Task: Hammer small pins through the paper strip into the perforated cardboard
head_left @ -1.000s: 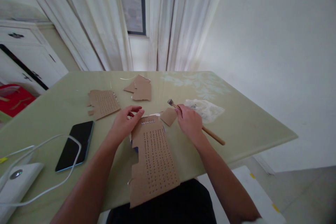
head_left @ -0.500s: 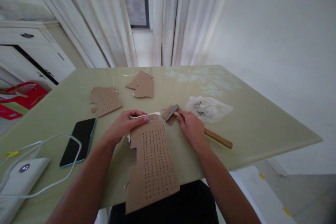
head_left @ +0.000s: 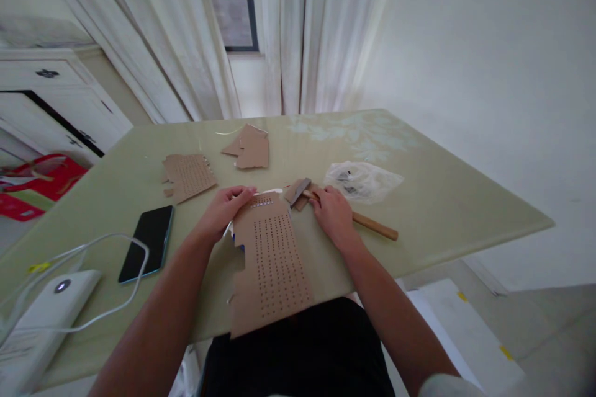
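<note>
A long piece of brown cardboard (head_left: 274, 260) with rows of small holes lies in front of me, its near end reaching past the table edge. A short row of shiny metal bits shows at its far end. My left hand (head_left: 228, 208) is closed on the cardboard's far left corner, thumb on top; whether anything small is between the fingertips cannot be made out. Something white and blue shows under the cardboard. My right hand (head_left: 333, 214) is wrapped round the wooden handle of a hammer (head_left: 376, 225). The hammer's metal head rests over small cardboard scraps (head_left: 292, 188).
A clear plastic bag (head_left: 372, 183) with dark bits inside lies beyond my right hand. Farther off are a punched cardboard piece (head_left: 189, 175) and plain cardboard pieces (head_left: 254, 147). At left lie a phone (head_left: 146, 242), a white power bank (head_left: 58, 316) and a looped white cable (head_left: 139, 285).
My left thumb has shifted left from the shiny metal bits to the cardboard's corner, leaving more of them showing. My right hand keeps its hold on the hammer. The whole view has shifted slightly.
</note>
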The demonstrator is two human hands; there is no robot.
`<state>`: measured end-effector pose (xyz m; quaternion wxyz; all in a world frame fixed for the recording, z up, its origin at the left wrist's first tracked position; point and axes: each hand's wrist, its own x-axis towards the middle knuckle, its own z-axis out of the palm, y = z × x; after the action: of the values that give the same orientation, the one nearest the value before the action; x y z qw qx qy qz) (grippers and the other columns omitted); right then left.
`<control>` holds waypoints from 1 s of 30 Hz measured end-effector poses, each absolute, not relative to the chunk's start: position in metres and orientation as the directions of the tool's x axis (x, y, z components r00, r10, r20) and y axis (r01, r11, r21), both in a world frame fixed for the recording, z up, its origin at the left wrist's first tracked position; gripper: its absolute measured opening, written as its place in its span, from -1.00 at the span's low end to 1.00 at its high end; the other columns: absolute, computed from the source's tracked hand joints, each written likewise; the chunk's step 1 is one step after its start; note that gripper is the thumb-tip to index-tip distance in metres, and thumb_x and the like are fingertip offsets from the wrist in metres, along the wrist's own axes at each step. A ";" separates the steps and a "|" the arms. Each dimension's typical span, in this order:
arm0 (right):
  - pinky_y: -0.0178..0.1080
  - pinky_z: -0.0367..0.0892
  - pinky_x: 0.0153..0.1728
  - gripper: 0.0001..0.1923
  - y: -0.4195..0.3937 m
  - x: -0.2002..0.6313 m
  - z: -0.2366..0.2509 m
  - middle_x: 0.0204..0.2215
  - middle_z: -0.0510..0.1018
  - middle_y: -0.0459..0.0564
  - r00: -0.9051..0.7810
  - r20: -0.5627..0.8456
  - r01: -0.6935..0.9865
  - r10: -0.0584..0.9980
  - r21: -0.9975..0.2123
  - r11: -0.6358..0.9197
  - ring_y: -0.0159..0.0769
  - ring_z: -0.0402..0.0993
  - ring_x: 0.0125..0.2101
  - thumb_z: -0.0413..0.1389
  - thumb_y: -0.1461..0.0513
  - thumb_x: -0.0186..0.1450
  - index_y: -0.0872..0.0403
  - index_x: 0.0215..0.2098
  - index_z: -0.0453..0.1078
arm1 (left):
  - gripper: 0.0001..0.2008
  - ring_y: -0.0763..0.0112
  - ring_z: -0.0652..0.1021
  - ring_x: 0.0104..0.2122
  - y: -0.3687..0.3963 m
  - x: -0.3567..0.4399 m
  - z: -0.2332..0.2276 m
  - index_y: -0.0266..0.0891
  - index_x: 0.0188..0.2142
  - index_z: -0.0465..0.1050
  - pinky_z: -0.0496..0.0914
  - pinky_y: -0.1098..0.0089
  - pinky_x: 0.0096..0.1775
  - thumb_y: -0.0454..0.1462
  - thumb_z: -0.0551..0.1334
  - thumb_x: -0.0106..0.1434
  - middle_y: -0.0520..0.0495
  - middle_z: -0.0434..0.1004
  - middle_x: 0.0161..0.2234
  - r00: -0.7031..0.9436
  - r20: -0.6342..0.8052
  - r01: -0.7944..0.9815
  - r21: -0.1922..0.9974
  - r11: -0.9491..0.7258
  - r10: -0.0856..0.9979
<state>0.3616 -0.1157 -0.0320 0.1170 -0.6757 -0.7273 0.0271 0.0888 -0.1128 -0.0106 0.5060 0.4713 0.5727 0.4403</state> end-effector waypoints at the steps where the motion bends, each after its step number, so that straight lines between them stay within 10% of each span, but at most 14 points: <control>1: -0.17 0.33 -0.02 -0.72 -0.115 0.362 -0.033 -0.03 0.64 0.17 -0.062 0.136 0.977 0.989 -0.196 0.088 -0.06 0.54 0.00 0.14 0.16 0.57 0.07 0.12 0.60 | -0.32 0.35 0.45 -0.55 -0.111 0.091 -0.013 -0.29 -0.40 0.66 0.21 0.41 -0.54 0.30 0.53 -0.08 -0.11 0.59 -0.50 -0.068 -0.163 0.078 0.983 0.168 0.984; 18: -0.13 0.19 0.13 -0.70 -0.125 0.347 -0.039 0.13 0.53 0.28 -0.104 0.288 0.978 0.952 -0.147 0.151 0.00 0.37 0.14 -0.01 0.17 0.60 0.15 0.14 0.43 | -0.44 0.55 0.19 -0.66 -0.106 0.099 -0.033 -0.14 -0.55 0.14 0.13 0.46 -0.59 0.07 0.34 0.37 0.19 0.11 -0.65 -0.479 0.014 -0.019 0.999 -0.027 0.878; 24: -0.12 0.26 0.12 -0.67 -0.122 0.344 -0.040 0.07 0.61 0.30 -0.171 0.230 0.974 0.958 -0.107 0.199 -0.03 0.47 0.10 -0.08 0.23 0.61 0.17 0.10 0.48 | -0.75 0.38 0.61 -0.28 -0.101 0.096 -0.043 -0.29 -0.02 0.54 0.59 0.31 -0.24 -0.13 0.34 0.50 -0.07 0.61 -0.15 -0.470 -0.023 0.039 0.998 0.047 0.882; 30: -0.01 0.52 0.07 -0.69 -0.122 0.344 -0.040 0.11 0.62 0.17 -0.157 0.121 0.983 0.980 -0.078 0.167 -0.07 0.60 0.04 0.11 0.13 0.60 0.09 0.20 0.50 | -0.60 0.12 0.64 0.04 -0.094 0.096 -0.053 -0.24 0.21 0.50 0.61 0.04 0.03 -0.11 0.35 0.49 -0.21 0.57 0.16 -0.435 -0.048 0.057 0.995 0.081 0.899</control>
<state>0.3439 -0.1222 -0.0395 0.0715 -0.6452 -0.7606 -0.0093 0.0961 -0.0941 -0.0528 0.3741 0.3778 0.6331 0.5626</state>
